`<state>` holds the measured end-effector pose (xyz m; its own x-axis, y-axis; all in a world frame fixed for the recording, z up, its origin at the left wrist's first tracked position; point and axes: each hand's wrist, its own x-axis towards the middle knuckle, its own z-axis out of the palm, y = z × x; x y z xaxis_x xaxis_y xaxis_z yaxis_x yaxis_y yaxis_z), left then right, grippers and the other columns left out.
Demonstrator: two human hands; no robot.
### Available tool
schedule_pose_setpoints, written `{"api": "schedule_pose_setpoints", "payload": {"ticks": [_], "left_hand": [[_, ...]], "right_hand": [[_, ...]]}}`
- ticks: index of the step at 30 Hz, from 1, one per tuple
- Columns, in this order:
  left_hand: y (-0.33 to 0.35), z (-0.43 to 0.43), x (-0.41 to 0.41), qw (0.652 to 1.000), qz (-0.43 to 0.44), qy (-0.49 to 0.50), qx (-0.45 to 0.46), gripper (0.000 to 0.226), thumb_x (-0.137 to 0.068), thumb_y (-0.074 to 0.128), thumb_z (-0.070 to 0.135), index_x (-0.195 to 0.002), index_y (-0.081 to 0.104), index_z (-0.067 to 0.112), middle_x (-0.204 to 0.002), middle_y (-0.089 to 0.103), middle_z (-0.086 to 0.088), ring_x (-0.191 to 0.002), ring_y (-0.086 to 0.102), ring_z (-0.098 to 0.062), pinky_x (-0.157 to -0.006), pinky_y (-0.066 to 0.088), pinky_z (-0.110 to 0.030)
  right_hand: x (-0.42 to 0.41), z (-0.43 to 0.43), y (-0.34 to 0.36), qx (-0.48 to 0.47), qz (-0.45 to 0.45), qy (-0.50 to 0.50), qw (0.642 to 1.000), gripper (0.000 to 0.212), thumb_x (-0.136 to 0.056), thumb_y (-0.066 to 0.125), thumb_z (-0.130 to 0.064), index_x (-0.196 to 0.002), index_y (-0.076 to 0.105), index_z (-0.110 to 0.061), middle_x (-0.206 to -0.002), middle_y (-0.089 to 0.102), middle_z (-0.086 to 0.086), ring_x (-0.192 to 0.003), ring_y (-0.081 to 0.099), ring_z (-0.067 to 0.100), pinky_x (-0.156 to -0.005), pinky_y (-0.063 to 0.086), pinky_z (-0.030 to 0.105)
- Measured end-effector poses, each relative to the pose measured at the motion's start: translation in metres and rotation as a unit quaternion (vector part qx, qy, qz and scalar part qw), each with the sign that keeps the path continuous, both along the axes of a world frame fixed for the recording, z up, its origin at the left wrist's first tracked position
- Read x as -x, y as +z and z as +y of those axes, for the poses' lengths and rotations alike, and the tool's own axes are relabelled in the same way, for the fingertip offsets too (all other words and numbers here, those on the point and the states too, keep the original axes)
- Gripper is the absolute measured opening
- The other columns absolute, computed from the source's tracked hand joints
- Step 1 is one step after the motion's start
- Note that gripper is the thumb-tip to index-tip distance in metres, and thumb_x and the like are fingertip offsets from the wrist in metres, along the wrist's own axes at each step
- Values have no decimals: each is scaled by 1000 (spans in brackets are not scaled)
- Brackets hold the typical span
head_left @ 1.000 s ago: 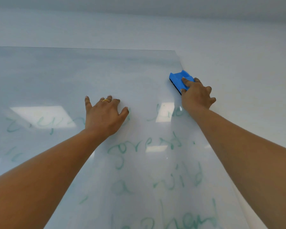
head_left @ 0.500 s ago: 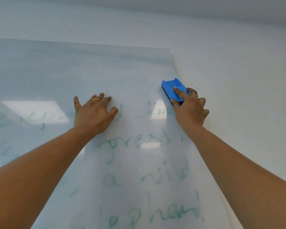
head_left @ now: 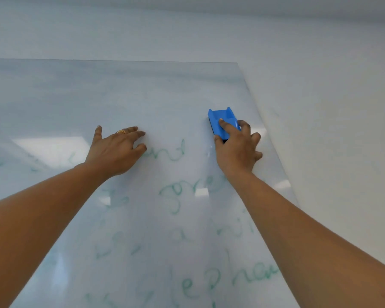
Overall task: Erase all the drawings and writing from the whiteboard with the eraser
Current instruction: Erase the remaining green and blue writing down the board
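Observation:
A glossy whiteboard sheet (head_left: 125, 96) lies flat and fills most of the view. Faint green handwriting (head_left: 171, 152) runs in several lines across its middle and near part; the far part is wiped, with a pale haze. My right hand (head_left: 237, 150) grips a blue eraser (head_left: 222, 121) with a dark pad and holds it against the board near the right edge. My left hand (head_left: 115, 150), wearing a gold ring, rests on the board with fingers spread, left of the eraser. Both forearms cover some of the writing.
The board's right edge (head_left: 265, 130) runs diagonally, and a plain white surface (head_left: 331, 107) lies beyond it and past the far edge. Ceiling light reflections (head_left: 51, 150) glare on the sheet.
The eraser and my right hand have slid left, from the board's right edge inward. My left hand stays planted. The view has shifted, showing more writing.

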<state>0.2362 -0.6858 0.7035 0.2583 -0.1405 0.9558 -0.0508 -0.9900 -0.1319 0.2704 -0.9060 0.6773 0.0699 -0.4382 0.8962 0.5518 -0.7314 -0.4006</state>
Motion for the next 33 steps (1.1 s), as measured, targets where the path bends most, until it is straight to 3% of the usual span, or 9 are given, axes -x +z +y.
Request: {"api": "schedule_pose_setpoints", "payload": {"ticks": [11,17,24,33], "left_hand": [[-7,56,9,1000,-2,3,12,48,-97,31,32,-144,32,27,-154,22,10,-137,30,-11,-114,-5,-45],[-8,73,9,1000,-1,-6,25,47,-96,31,31,-143,34,26,-154,23,11,-136,32,-11,-114,-5,-45],[-12,76,8,999,1,-14,31,48,-97,32,30,-144,32,26,-154,21,12,-137,31,-10,-115,-5,-44],[-11,91,14,1000,9,3,24,48,-97,30,33,-145,31,27,-155,21,11,-138,28,-10,-114,-6,-46]], "right_hand": [[12,94,-3,114,-11,-26,993,43,-96,44,-35,-138,37,-39,-146,25,-3,-118,31,24,-80,32,37],[11,71,-1,159,-18,-29,987,41,-94,47,-38,-134,41,-42,-145,30,-7,-121,33,23,-89,37,40],[7,26,-1,31,-16,-31,999,41,-93,50,-35,-133,44,-38,-144,35,-3,-120,37,25,-92,37,38],[0,59,-12,-16,-48,-22,998,41,-95,45,-27,-136,45,-29,-147,33,3,-118,35,27,-93,36,34]]}}
